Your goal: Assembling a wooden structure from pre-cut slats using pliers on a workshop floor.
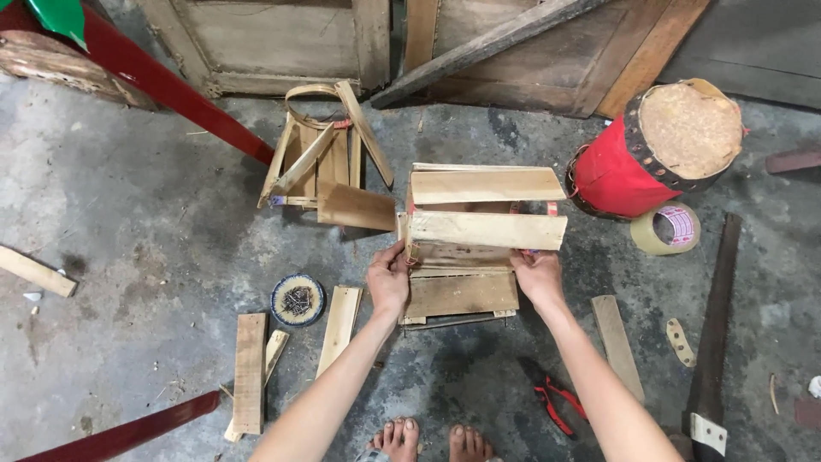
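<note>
Slatted wooden box [479, 235] on the concrete floor [128, 257]: we pinch its sides, left hand [389, 282] and right hand [539, 278] closed on it.

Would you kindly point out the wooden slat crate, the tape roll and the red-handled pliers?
wooden slat crate [486, 229]: head view, front top slat.
tape roll [647, 237]: head view, outer tan band.
red-handled pliers [558, 402]: head view, red handle.

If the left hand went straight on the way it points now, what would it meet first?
The left hand already touches the small wooden crate at its near-left corner, so it would press into that crate's slats at once.
</note>
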